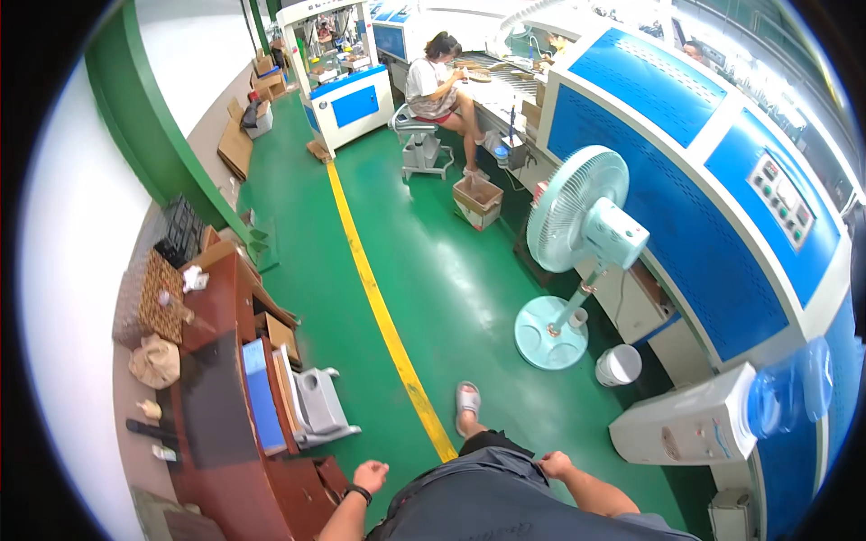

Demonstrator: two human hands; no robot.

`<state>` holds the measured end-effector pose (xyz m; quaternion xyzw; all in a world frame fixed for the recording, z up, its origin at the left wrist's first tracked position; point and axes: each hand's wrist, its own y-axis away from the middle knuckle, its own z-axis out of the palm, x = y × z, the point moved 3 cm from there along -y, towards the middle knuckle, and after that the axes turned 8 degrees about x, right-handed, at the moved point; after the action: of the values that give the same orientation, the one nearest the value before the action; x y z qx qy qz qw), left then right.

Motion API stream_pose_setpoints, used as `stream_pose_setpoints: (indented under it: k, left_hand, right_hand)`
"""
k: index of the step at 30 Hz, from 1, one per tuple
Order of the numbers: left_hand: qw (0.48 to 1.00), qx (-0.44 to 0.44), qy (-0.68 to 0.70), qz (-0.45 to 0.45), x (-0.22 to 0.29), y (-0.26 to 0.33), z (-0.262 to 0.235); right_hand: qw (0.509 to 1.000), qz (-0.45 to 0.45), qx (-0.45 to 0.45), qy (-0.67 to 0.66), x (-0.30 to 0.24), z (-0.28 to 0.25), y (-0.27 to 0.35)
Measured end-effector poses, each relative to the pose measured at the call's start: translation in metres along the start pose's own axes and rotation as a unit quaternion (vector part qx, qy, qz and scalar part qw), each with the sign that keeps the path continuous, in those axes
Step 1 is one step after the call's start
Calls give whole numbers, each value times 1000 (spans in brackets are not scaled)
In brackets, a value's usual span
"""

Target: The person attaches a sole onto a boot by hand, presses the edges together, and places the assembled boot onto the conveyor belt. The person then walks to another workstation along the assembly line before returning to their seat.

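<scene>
My left hand [369, 475] hangs low at my side with the fingers curled and nothing in it; a dark band sits on its wrist. My right hand [554, 465] is closed loosely against my grey shirt, also holding nothing. My foot in a light sandal [466, 399] stands on the green floor [451, 270] just right of a yellow line [379, 307]. The left hand is nearest to a brown wooden desk [225, 361] on my left.
A pale green standing fan [577, 225] stands ahead on the right, by a big blue and white machine [686, 180]. A water dispenser [695, 424] and a white bucket [619, 365] sit near it. A seated person [437, 86] works far ahead. A cardboard box [478, 200] lies on the floor.
</scene>
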<state>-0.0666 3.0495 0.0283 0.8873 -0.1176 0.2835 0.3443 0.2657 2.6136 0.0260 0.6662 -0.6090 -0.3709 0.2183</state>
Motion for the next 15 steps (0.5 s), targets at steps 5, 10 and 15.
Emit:
stream_pose_setpoints:
  k: [5, 10, 15]
  left_hand:
    - [976, 38, 50, -206, 9, -65, -43]
    - [965, 129, 145, -178, 104, -138, -64]
    - [988, 85, -118, 52, 190, -244, -54]
  right_hand:
    - [979, -104, 17, 172, -94, -63, -125]
    - [976, -195, 81, 61, -255, -170, -217]
    - [969, -193, 88, -127, -388, -240, -246]
